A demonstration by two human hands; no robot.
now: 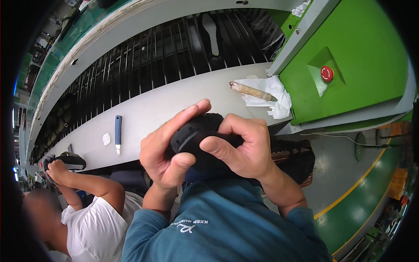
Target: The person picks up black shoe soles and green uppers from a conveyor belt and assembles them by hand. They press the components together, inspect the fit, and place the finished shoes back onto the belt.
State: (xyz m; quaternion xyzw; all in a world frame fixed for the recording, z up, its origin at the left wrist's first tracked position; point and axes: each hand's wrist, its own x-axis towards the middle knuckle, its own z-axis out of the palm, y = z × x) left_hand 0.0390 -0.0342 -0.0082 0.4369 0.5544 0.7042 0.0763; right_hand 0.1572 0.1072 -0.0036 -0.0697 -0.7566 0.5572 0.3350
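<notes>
Above the near edge of the pale bench, I hold a black shoe (194, 134) up between both hands, with one end of its thick sole showing. My left hand (168, 148) is wrapped along its left side, fingers stretched over the far side and thumb near the closer edge. From the right, my right hand (246, 148) grips it with bent fingers and the thumb pressed on the sole edge. Much of the shoe is hidden by the hands and dark shadow.
A blue-handled knife (118, 133) and a white scrap (106, 139) lie on the bench (174, 98). A tan wrapped stick (251, 91) rests on white cloth (281, 98). Rollers (150, 54) carry a black sole (211, 37). A green machine (362, 48) stands right; a co-worker (94, 218) sits left.
</notes>
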